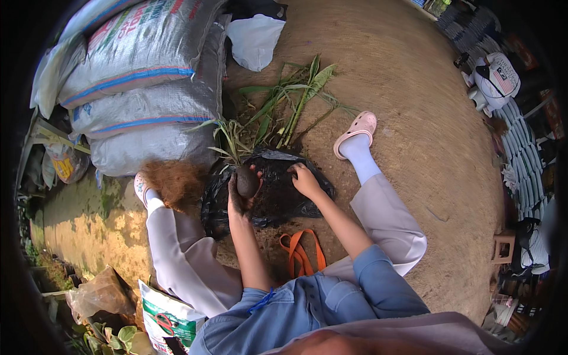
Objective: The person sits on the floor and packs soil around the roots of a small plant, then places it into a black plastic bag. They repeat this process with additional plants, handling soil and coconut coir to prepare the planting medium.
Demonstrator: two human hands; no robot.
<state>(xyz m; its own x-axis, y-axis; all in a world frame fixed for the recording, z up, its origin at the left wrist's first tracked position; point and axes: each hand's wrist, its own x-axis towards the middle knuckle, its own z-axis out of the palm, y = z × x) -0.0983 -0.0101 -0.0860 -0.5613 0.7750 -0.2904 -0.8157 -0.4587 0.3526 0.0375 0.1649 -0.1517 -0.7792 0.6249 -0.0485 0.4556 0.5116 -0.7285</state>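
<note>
My left hand (242, 195) holds a round, soil-coated root ball (247, 182) of a small plant, whose narrow green leaves (230, 140) point away from me. Beneath it lies a black plastic sheet or bag (317, 177) spread on the ground, with dark soil (279, 191) on it. My right hand (302, 178) is over the right part of the soil, its fingers curled; soil hides the fingertips, so whether they hold any is unclear. Beyond the plastic, long-leaved cut or uprooted plants (290, 106) lie on the ground.
Filled silver sacks (142, 57) are stacked at the upper left. Brown fibre (175, 182) lies by my left foot. An orange strap (301, 248) rests between my legs. A white and green bag with red-handled scissors (165, 323) stands lower left. A person in a white shirt (497, 80) is at the far right.
</note>
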